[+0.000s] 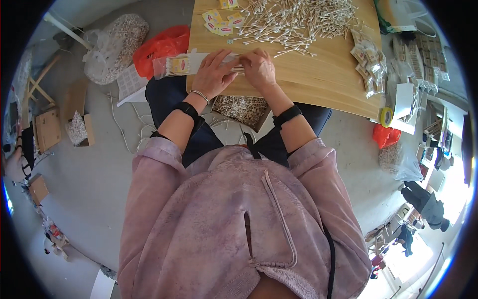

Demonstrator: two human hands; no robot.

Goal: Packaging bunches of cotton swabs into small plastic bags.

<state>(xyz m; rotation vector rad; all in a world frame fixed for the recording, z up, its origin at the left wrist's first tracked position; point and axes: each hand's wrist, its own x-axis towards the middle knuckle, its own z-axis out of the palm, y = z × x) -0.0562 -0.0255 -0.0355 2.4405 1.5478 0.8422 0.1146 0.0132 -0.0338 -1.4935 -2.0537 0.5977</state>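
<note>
Near the front edge of the wooden table (318, 82) my two hands are close together. A small bundle of cotton swabs (239, 69) shows between them. My right hand (260, 71) has its fingers curled and pinched on the swabs. My left hand (213, 74) lies over a long, pale plastic sleeve (195, 61), thumb and fingers closed on it beside the swabs. Left of that hand, a packed bundle of swabs with a yellow label (180, 65) sits at the sleeve's end, past the table's left edge. My fingers partly hide the bundle between my hands.
A pile of loose swabs (298, 22) and yellow label cards (219, 22) lie farther back. Packed bundles (367, 62) and yellow tape (386, 116) are at right. An open box of swabs (241, 109) stands below the table edge. Left are red (162, 50) and clear bags (117, 50).
</note>
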